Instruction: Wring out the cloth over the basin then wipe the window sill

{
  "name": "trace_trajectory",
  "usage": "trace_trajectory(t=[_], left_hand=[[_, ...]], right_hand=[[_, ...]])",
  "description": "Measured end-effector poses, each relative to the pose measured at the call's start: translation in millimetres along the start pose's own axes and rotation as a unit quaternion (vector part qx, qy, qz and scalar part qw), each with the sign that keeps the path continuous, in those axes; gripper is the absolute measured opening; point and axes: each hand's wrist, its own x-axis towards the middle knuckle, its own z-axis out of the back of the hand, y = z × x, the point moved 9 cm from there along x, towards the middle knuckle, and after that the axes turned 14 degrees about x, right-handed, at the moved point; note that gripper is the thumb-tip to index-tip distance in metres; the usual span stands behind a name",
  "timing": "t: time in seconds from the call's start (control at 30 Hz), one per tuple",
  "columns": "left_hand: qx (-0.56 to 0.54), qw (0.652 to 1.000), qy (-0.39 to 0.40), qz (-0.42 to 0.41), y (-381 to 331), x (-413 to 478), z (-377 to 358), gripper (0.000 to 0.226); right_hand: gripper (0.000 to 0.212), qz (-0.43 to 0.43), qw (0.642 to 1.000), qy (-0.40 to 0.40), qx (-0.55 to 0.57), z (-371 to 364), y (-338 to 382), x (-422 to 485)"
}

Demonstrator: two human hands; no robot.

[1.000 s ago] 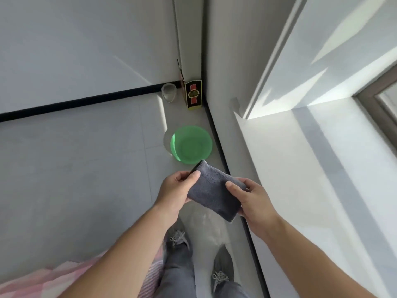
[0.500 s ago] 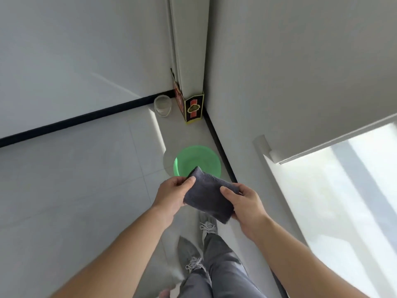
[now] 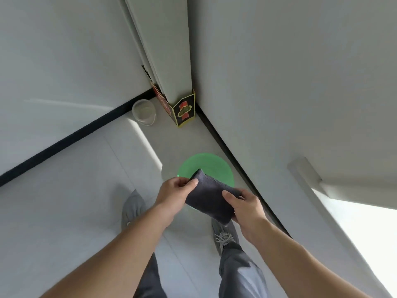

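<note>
Pale floor tiles run to a corner where a green basin [image 3: 206, 167] sits below the hands. Left hand [image 3: 174, 195] pinches the cloth's [image 3: 209, 198] far end, right hand [image 3: 247, 208] clamps its near end; the folded cloth lies diagonally between them, apparently over the basin's near rim. Sill [image 3: 352, 231] lies rightward, nearer the right hand.
</note>
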Motion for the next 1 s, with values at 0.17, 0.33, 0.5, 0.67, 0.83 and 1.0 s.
trace_trajectory(t=[0.17,0.33,0.5,0.67,0.83,1.0], left_hand=[[0.104,0.991,0.076,-0.025,26,99,-11,0.028],[0.18,0.975,0.122,-0.052,61,201,-27,0.049],[0.223,0.963,0.136,-0.059,100,275,-62,0.044],[0.304,0.937,0.135,-0.102,135,336,-124,0.017],[0.346,0.914,0.154,-0.142,162,384,-184,0.022],[0.399,0.877,0.172,-0.204,171,411,-218,0.021]], right_hand=[[0.02,-0.011,0.994,-0.103,0.027,-30,-44,66],[0.033,-0.01,0.977,-0.184,0.103,-66,-98,135],[0.033,-0.013,0.958,-0.24,0.158,-81,-161,192],[0.025,-0.003,0.95,-0.269,0.16,-70,-220,262],[0.03,0.028,0.945,-0.291,0.144,-53,-257,325],[0.038,0.074,0.95,-0.283,0.107,-58,-274,362]])
